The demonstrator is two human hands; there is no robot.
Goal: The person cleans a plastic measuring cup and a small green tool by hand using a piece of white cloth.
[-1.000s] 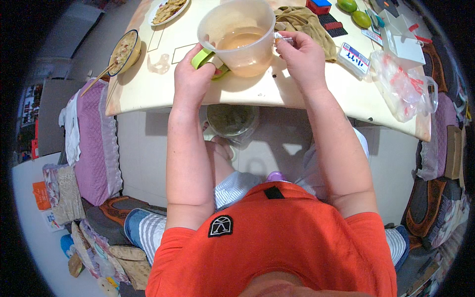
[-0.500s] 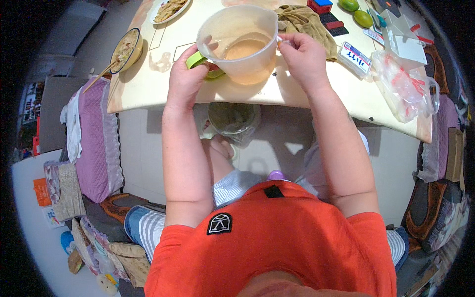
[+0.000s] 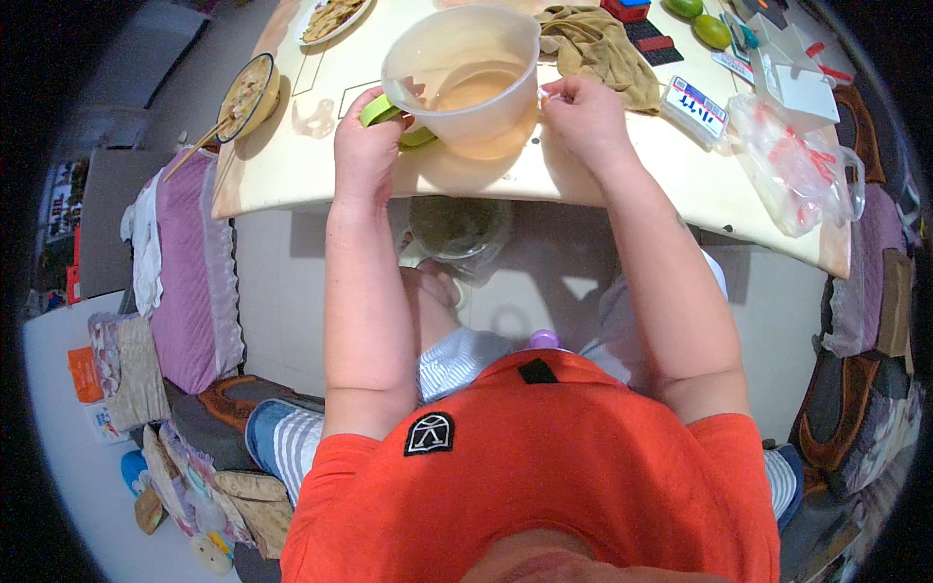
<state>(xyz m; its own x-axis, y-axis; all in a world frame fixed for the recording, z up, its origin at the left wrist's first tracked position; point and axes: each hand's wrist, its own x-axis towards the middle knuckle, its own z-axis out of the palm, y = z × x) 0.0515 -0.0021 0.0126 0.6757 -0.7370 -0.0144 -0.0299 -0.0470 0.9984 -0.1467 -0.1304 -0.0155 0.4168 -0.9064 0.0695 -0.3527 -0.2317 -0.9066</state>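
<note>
A translucent plastic jug point(image 3: 465, 109) with a pale amber tint at its lower part stands over the near part of the table. Its green handle point(image 3: 381, 110) is in my left hand point(image 3: 364, 146), the fingers wrapped round it. Beside the jug's right wall, my right hand point(image 3: 586, 117) is closed in a pinch. Something small and white shows at its fingertips, too small to name. Whether those fingertips touch the jug I cannot tell.
On the cream table point(image 3: 292, 180) are a bowl of food point(image 3: 255, 97) with chopsticks, a plate point(image 3: 364, 8), a brown cloth point(image 3: 607, 58), a white-blue pack point(image 3: 695, 110), green fruits point(image 3: 711, 32), a white box point(image 3: 792, 83) and a plastic bag point(image 3: 777, 155). A lined bin point(image 3: 457, 228) stands below.
The jug and my left hand have shifted slightly left. My right hand has also moved a little left and down, still pinched.
</note>
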